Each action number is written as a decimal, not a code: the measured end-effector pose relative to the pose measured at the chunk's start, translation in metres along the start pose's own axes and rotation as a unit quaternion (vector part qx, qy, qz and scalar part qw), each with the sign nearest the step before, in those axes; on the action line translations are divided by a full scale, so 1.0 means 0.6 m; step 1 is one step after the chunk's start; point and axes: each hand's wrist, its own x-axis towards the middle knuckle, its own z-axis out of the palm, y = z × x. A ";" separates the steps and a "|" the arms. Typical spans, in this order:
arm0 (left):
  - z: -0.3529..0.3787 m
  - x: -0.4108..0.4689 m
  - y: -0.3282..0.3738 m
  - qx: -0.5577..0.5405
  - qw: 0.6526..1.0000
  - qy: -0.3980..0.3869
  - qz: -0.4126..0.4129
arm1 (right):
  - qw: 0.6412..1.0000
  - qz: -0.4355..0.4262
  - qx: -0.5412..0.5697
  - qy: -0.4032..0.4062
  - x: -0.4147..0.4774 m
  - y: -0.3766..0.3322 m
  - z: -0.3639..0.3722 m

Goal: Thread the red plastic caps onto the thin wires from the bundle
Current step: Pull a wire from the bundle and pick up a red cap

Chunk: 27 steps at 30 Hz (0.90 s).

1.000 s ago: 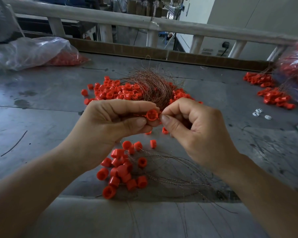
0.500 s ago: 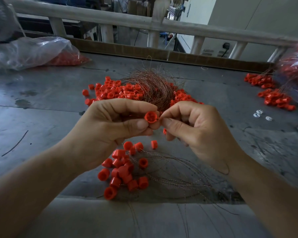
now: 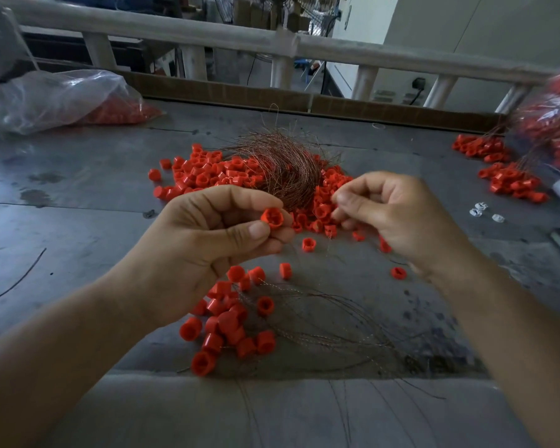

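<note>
My left hand pinches a red cap between thumb and fingertips, open end toward me. Off to its right, my right hand has thumb and forefinger pinched together, apparently on a thin wire too fine to see clearly. Behind both hands lies the coppery wire bundle, on a heap of loose red caps. In front of me sits a cluster of caps threaded on wires, their wires fanning out to the right.
A clear plastic bag of red caps lies at the back left. Another bag and more threaded caps are at the right. Three small white pieces lie nearby. A railing borders the grey table.
My right hand has moved away to the right from the cap, opening a gap between the hands. My left hand still pinches the cap in about the same place.
</note>
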 end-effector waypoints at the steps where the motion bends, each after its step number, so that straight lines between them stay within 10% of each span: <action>1: 0.000 0.000 -0.001 -0.005 1.000 0.003 -0.002 | 0.998 -0.006 -0.047 0.034 0.007 0.008 -0.009; 10: 0.001 0.000 0.002 -0.020 1.000 0.008 0.002 | 0.945 -0.055 -0.322 -0.008 0.022 0.049 -0.007; 27: -0.003 0.005 -0.006 0.015 1.000 0.000 -0.012 | 0.921 -0.082 -0.381 -0.013 0.028 0.062 0.018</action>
